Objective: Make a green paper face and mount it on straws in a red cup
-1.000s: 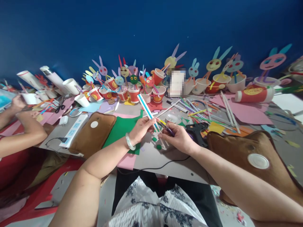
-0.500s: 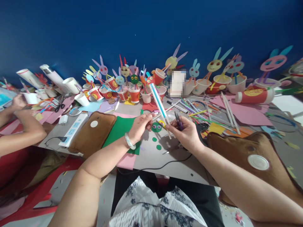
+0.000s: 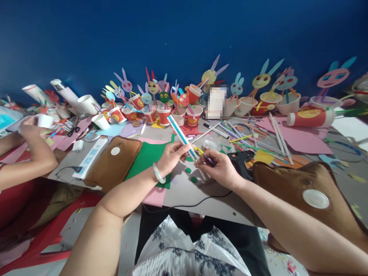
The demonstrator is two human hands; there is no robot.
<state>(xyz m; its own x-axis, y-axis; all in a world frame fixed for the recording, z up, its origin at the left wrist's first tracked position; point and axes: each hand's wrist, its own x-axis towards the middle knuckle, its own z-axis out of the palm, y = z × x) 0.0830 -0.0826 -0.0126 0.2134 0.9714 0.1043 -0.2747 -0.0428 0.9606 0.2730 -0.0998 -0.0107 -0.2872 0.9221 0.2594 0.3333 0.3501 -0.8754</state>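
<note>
My left hand (image 3: 171, 158) pinches a long white-and-blue strip (image 3: 178, 132) partway along its length. The strip slants, its upper end pointing up and left toward the cups. Closed around dark small scissors (image 3: 209, 158), my right hand (image 3: 222, 168) also has its fingertips at the strip's lower end. The scissor blades are near the strip; whether they touch it I cannot tell. Under my hands lie small green paper discs (image 3: 193, 179) on the grey table. Beside my left wrist is a sheet of green paper (image 3: 148, 153).
Paper cups with rabbit-like paper figures (image 3: 260, 80) line the blue wall. Brown cushions (image 3: 117, 163) lie on both sides, with a white power strip (image 3: 90, 157) at left. Straws and sticks (image 3: 244, 140) are scattered right. Another person's arm (image 3: 37, 149) works at far left.
My left hand has moved right and taken hold of the strip, which has tilted further left. My right hand and the scissors have shifted slightly down and left. The other person's cup has moved right.
</note>
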